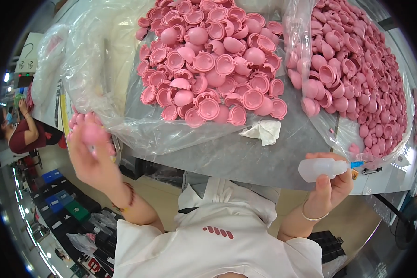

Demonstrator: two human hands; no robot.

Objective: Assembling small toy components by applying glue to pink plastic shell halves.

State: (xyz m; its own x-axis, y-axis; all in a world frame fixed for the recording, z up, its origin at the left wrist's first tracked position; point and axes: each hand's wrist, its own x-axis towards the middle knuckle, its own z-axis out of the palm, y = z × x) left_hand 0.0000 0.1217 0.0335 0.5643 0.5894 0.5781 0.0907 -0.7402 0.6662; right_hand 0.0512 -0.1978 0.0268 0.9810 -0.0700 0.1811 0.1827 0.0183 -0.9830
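Note:
My left hand [91, 157], smeared by motion, is raised at the table's left edge with its fingers around a rounded pink plastic shell [93, 133]. Right behind it is a group of similar pink pieces [81, 118], partly hidden by the hand. My right hand [331, 185] grips a small translucent white squeeze bottle [314, 169], tipped on its side, its thin blue nozzle [356, 164] pointing right. Between the hands and farther back, a heap of pink shell halves [204, 62] lies on clear plastic sheeting, many with their hollow side up.
A larger heap of pink pieces [356, 78] fills a clear bag at the right. Crumpled white tissue [263, 132] lies on the grey tabletop [208, 153]. Loose clear plastic [85, 69] covers the left side. Another person [25, 132] sits at far left, beyond dark bins [65, 204].

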